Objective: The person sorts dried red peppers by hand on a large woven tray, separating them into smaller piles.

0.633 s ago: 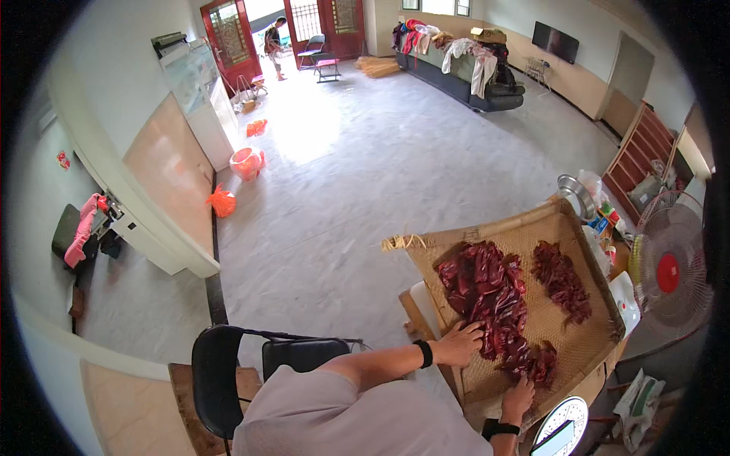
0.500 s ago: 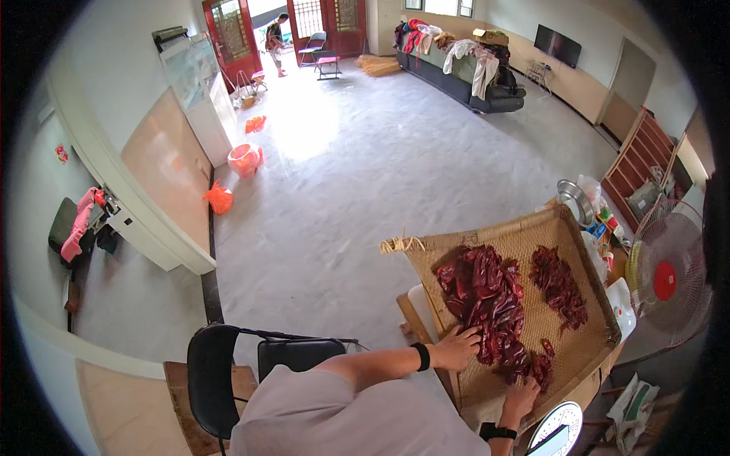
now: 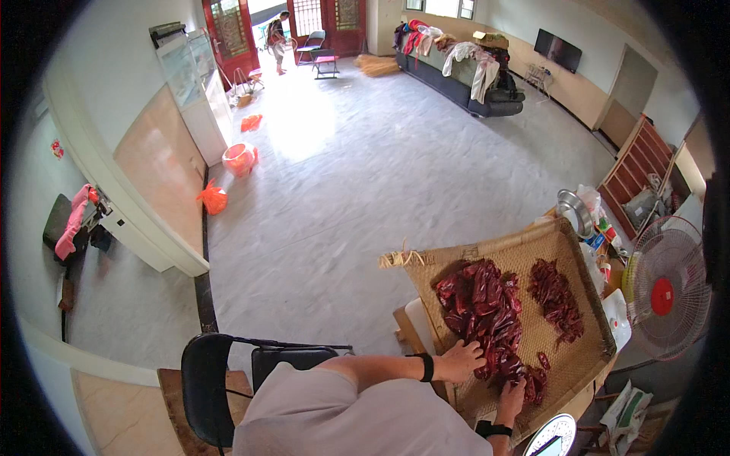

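A large pile of dark red dried chili peppers (image 3: 480,300) lies on a shallow woven tray (image 3: 563,387) in front of me. My left hand (image 3: 461,360) rests at the pile's near left edge, fingers spread and touching the peppers. At the near end of the pile my right hand (image 3: 511,399) has its fingers curled round a dried chili pepper, which they partly hide. Just right of that hand sits a little cluster of chilies (image 3: 535,384), with a single chili (image 3: 544,360) beyond it. A second, smaller chili pile (image 3: 556,300) occupies the tray's right side.
A dial scale (image 3: 551,437) stands by the tray's near edge, and a fan (image 3: 663,295) to its right. Behind the tray is a metal basin (image 3: 576,213). Black folding chairs (image 3: 207,384) are at my left. Near the far doorway stands another person (image 3: 277,42).
My right hand has shifted slightly left, from the small cluster toward the large pile. My left hand stays at the pile's edge. The whole view has tilted a little.
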A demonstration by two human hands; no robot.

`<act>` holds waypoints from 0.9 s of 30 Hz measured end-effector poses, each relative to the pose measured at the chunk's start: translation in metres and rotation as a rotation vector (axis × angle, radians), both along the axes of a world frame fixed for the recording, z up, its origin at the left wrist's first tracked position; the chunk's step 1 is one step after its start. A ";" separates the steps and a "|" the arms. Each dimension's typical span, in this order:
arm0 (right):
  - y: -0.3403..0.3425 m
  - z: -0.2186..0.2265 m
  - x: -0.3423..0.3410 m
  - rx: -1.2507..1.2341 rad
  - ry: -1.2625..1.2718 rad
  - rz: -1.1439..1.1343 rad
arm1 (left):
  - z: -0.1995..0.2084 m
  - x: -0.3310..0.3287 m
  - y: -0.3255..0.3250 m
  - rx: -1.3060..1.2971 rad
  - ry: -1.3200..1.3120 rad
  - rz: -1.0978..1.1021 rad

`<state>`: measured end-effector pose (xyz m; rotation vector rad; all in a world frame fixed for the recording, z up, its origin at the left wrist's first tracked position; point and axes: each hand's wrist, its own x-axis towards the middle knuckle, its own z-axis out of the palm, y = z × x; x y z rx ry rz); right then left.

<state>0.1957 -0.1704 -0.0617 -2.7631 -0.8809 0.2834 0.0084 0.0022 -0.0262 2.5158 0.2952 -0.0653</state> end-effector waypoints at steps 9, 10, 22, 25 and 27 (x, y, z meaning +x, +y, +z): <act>0.012 0.007 -0.027 0.179 0.078 -0.037 | -0.003 0.003 -0.013 -0.007 0.006 0.020; 0.012 0.008 -0.028 0.194 0.087 -0.036 | -0.007 0.004 -0.017 0.069 0.012 -0.013; 0.030 0.040 -0.059 0.799 0.767 0.209 | -0.009 0.014 -0.027 0.357 -0.504 0.250; 0.013 0.020 -0.044 0.679 0.630 0.163 | 0.001 0.014 -0.020 0.325 -0.382 0.241; 0.007 0.021 -0.049 0.770 0.701 -0.002 | 0.006 0.014 -0.013 0.326 -0.340 0.200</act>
